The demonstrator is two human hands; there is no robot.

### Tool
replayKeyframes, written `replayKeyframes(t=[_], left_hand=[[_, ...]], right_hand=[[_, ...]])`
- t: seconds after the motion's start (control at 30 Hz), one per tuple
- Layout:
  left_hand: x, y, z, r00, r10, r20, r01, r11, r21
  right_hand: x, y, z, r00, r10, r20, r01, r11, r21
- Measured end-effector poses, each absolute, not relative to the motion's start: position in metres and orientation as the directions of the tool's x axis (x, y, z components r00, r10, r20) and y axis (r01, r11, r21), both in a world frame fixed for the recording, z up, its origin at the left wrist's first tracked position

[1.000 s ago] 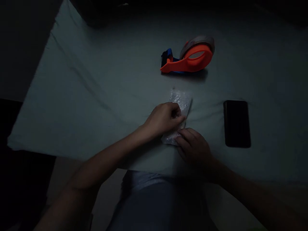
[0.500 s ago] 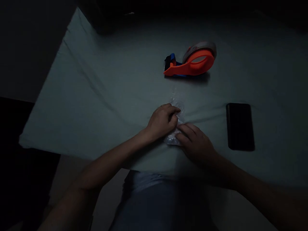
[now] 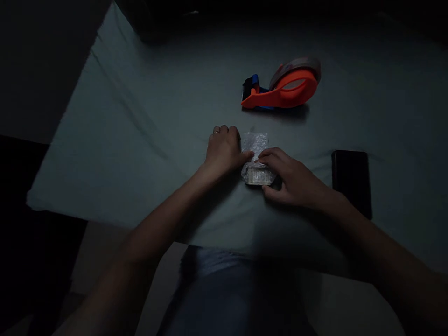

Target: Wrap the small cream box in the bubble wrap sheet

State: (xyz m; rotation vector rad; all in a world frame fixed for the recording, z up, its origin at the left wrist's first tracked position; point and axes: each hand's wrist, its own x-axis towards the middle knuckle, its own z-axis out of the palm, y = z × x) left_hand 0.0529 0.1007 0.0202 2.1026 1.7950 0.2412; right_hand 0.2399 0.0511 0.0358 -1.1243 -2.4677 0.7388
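A small block-like item wrapped in clear bubble wrap (image 3: 259, 175) lies on the cloth in front of me, with a loose flap of the wrap stretching away from me. What is inside is hard to make out in the dim light. My right hand (image 3: 292, 178) grips the wrapped bundle from the right, thumb at its near edge and fingers on top. On the left, my left hand (image 3: 224, 148) rests on the cloth, its thumb stretched out to touch the wrap near the fold. A ring shows on one of its fingers.
Beyond the hands stands an orange and blue tape dispenser (image 3: 282, 91) with a roll of tape. A black phone-like slab (image 3: 352, 179) lies to the right, partly behind my right forearm. Pale green cloth (image 3: 157, 102) covers the table, whose near edge runs above my lap.
The near part of the bubble wrap is now folded up away from me into a thicker bundle. My left hand has shifted left and away; my right hand has moved farther from me.
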Motion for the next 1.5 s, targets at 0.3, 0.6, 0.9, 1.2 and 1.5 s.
replayKeyframes(t=[0.3,0.6,0.9,1.2,1.5], left_hand=[[0.055,0.103,0.014,0.321,0.938,-0.131,0.532,-0.064,0.844],[0.058,0.075,0.01,0.423,0.852,-0.309,-0.142,0.399,0.906],[0.054,0.068,0.008,0.486,0.836,-0.257,-0.147,0.367,0.918],[0.054,0.057,0.016,0.643,0.703,-0.304,0.002,0.395,0.919],[0.056,0.058,0.016,0.581,0.739,-0.341,0.025,0.402,0.915]], right_hand=[[0.241,0.041,0.032,-0.605,0.777,0.174,0.598,0.587,-0.546],[0.248,0.037,0.028,-0.36,0.873,0.33,0.555,0.485,-0.676],[0.248,0.038,0.024,-0.143,0.957,0.254,0.498,0.291,-0.816],[0.249,0.031,0.036,-0.185,0.967,0.173,0.357,0.231,-0.905],[0.248,0.025,0.043,-0.392,0.859,0.33,0.42,0.486,-0.766]])
